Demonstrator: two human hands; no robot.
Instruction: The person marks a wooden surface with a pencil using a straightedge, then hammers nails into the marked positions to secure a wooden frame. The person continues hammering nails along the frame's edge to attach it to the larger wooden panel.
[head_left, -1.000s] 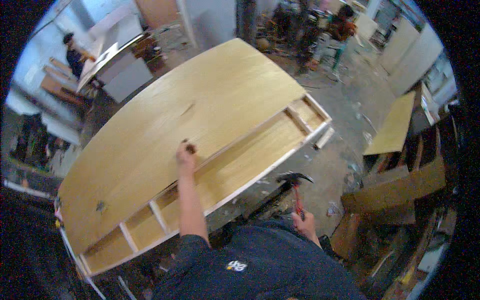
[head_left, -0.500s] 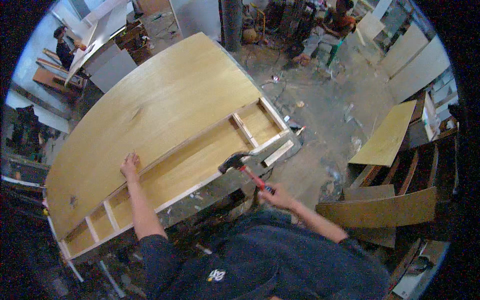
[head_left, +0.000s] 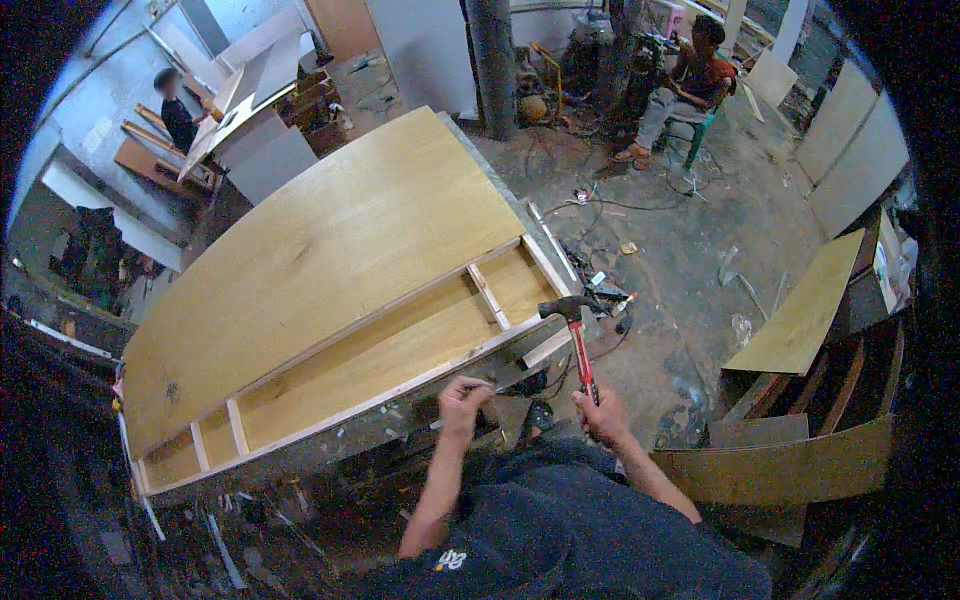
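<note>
My right hand (head_left: 602,416) is wrapped round the grip of a claw hammer (head_left: 578,345) with a red and black handle. The dark hammer head is raised, seen against the right end of a wooden frame (head_left: 330,425). In front of the frame's near rail, my left hand (head_left: 460,408) is closed in a pinch; what it holds, if anything, is too small to make out. A curved plywood sheet (head_left: 330,240) covers the far part of the frame. The near strip shows open compartments with short cross pieces (head_left: 486,295).
A grey work table (head_left: 420,405) carries the frame. Cables and small tools (head_left: 605,290) lie beyond its right end. Plywood pieces and a curved ribbed frame (head_left: 780,465) stand at the right. One person (head_left: 690,85) sits at the back; another (head_left: 180,115) is at the far left.
My left hand has left the plywood sheet and come right and toward me, into a pinch. My right hand has moved right, and the hammer now points more upright. The view has shifted.
</note>
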